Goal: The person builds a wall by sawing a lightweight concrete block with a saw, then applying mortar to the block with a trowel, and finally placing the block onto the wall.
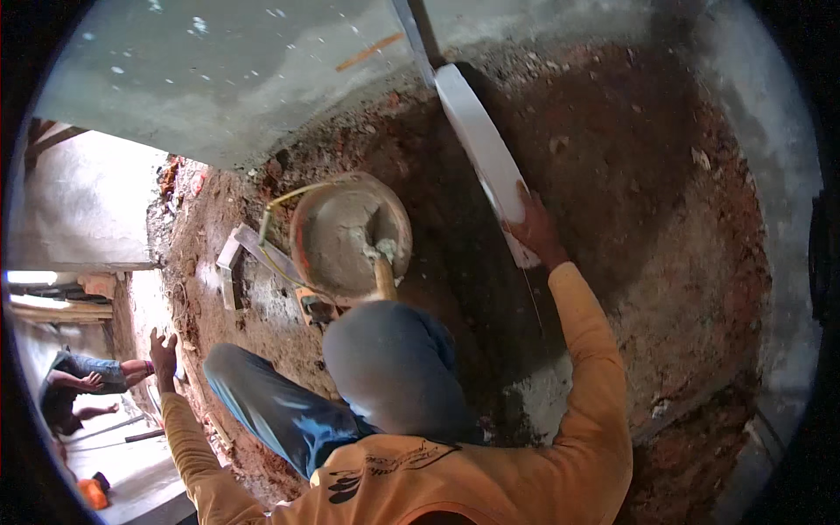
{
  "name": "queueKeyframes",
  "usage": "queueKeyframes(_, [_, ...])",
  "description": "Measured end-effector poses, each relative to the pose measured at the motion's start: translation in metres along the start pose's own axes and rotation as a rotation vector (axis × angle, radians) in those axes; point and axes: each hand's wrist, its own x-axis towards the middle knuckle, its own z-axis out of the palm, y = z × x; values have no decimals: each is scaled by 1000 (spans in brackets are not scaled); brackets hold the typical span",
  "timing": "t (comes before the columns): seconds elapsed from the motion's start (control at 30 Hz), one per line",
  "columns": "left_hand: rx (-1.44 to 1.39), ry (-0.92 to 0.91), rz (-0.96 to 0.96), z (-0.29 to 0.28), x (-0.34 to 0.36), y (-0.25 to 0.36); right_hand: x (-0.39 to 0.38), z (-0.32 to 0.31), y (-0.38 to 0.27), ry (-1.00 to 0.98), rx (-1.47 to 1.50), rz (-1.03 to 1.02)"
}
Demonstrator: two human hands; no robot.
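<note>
My right hand [534, 227] grips a long white bar [477, 140] near its lower end, its fingers on the near edge. The bar lies diagonally toward the wall, where it meets a narrow grey upright piece [411, 35]. A thin line runs below the bar's lower end. My left hand [164, 354] is raised at the left with fingers apart, holding nothing. Between my hands, beyond my knee, stands a round bucket [311, 227] of grey mortar with a yellow handle. A wooden-handled tool [383, 271] sits in the mortar, its head partly buried.
A rough plastered wall [219, 61] spans the top, over rubble-strewn earth [630, 192]. Pale wooden offcuts [249, 241] lie left of the bucket. At far left, another person [92, 376] in shorts is beside stacked timber [61, 311] and a bright opening.
</note>
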Motion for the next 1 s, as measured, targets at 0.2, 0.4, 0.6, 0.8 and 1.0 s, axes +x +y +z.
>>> queueKeyframes(0.2, [-239,-70,-118,-10,15,9,-61,-3,8,68,-92,-68])
queueKeyframes(0.4, [-300,-88,-63,8,36,28,-85,-3,9,32,18,63])
queueKeyframes(0.6, [-205,-60,14,12,33,47,-85,11,8,120,50,-49])
queueKeyframes(0.8, [-190,-14,9,6,34,44,-84,15,-8,148,12,-39])
queueKeyframes(1.0, [-232,-23,74,9,40,61,-84,18,-1,143,18,-110])
